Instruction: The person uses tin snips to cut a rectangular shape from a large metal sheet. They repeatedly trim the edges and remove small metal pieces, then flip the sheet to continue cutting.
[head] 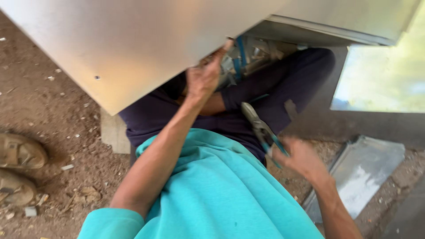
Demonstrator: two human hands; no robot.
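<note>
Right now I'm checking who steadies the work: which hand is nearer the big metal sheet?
Left. The left hand touches the metal sheet's lower edge; the right hand is below and apart from it, holding snips.

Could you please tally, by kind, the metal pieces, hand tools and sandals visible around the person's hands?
Large sheet-metal panel, gripped at its edge by the left hand: 1
Small bent metal tray on the ground: 1
Blue-handled pliers in the right hand: 1
Sandals on the dirt: 2
Total: 5
</note>
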